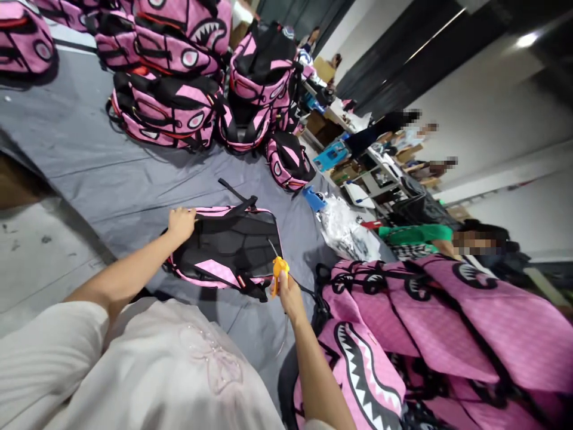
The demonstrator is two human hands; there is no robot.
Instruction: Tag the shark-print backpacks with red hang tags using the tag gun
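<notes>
Over the black-and-pink fabric backpack [224, 242], the right grip [289, 291] pinches orange-handled metal snips [280, 267], best angled off the cloth; the left grip [181, 224] pinches its edge.

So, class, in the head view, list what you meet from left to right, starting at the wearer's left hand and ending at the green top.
Left hand, yellow-orange tool, clear plastic pile, green top.

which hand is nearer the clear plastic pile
Right: right hand, holding a yellow tool, is lower left of the plastic; left hand is farther left, on the backpack.
</notes>
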